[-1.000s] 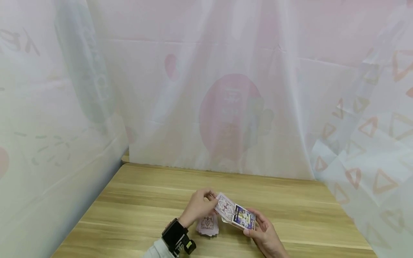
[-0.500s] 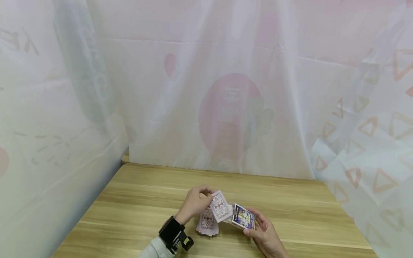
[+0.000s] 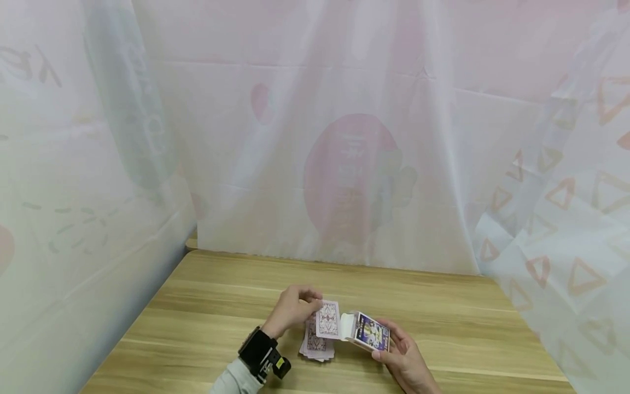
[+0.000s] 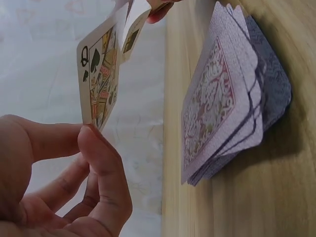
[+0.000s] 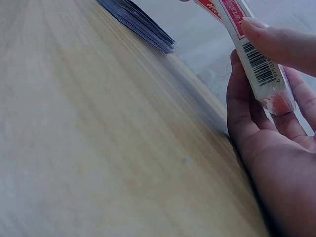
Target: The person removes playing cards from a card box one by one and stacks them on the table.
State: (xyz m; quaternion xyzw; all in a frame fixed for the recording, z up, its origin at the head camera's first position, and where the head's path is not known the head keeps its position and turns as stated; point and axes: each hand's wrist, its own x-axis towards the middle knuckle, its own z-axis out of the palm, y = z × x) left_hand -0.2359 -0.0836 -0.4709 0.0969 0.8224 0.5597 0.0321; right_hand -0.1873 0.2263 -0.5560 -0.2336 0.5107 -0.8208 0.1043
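Note:
Between thumb and index finger, my left hand pinches a playing card by its edge, patterned back up in the head view. Its face, a queen of spades, shows in the left wrist view. Just below the card lies a stack of playing cards, face down on the table. My right hand grips a card box with a blue and yellow picture, its white flap open toward the left hand. The box's barcode side shows in the right wrist view, thumb on one side and fingers around the other.
The wooden table stretches out behind and to both sides of the hands. A pale printed curtain hangs along its back, with more sheeting at left and right. A black wrist camera sits on the left wrist.
My left hand has drawn the card leftward, away from the box and over the stack, turning it more upright in the head view. The right hand and box have stayed in place.

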